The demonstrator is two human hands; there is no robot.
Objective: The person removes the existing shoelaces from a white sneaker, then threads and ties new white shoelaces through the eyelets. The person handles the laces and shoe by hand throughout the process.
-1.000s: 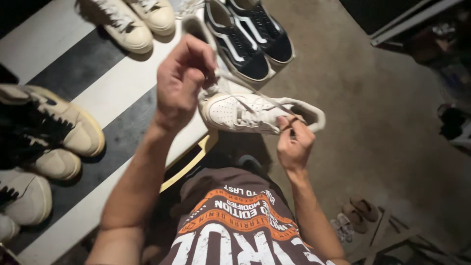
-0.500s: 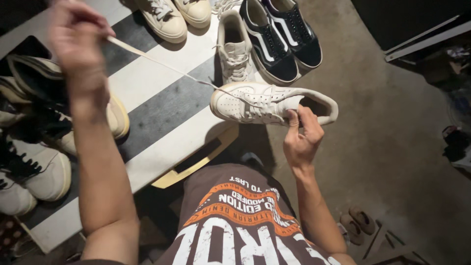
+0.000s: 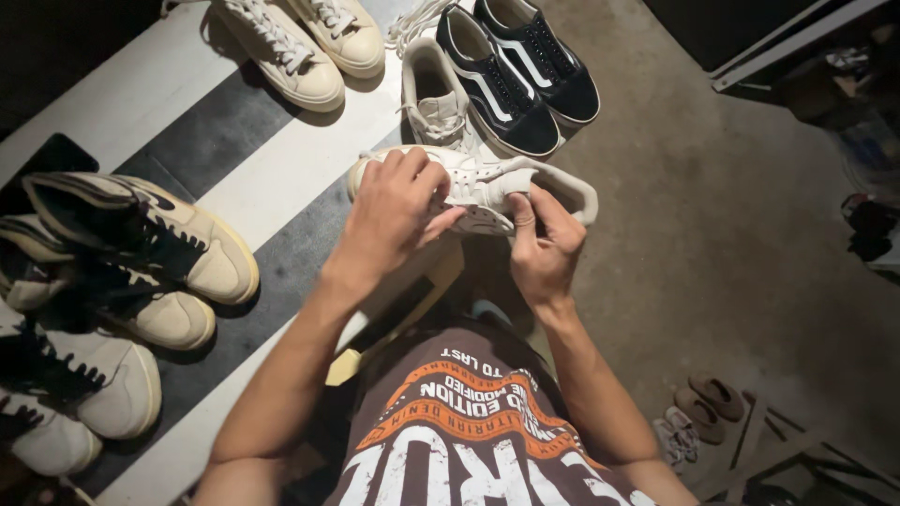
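A white low sneaker (image 3: 487, 183) lies on its side in front of me, toe to the left, heel opening to the right. My left hand (image 3: 394, 211) rests over its front half, fingers curled on the lace area. At the shoe's middle, my right hand (image 3: 544, 245) pinches the upper near the eyelets with thumb and forefinger. The lace itself is mostly hidden under my fingers.
Black-and-white sneakers (image 3: 525, 66) and a single white shoe (image 3: 436, 98) lie just beyond. A cream pair (image 3: 300, 42) sits at the top on a striped mat (image 3: 141, 103). Several high-top sneakers (image 3: 131, 253) crowd the left. Small sandals (image 3: 698, 412) lie lower right on concrete floor (image 3: 731, 244).
My left hand, which had pulled a lace far out to the upper left, has come back down onto the white sneaker. My right hand shifted from the heel toward the middle.
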